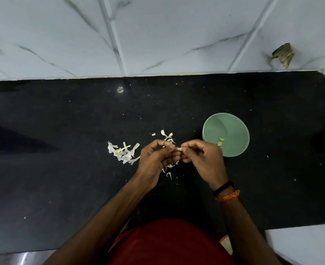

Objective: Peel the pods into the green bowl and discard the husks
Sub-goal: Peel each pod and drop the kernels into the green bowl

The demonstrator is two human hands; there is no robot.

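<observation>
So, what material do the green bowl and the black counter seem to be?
The round pale green bowl looks like matte plastic, possibly melamine: uniform colour, soft sheen. The black speckled counter looks like polished stone, probably granite: fine flecks, faint reflections.

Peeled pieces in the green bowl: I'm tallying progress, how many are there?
2, lying side by side and touching on the near side of the green bowl: one, the other. The right hand overlaps the bowl's near rim, so more may be hidden.

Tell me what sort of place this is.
Probably a home kitchen: a black stone counter against a marble-look tiled wall, with a green bowl and peeled husks.
</observation>
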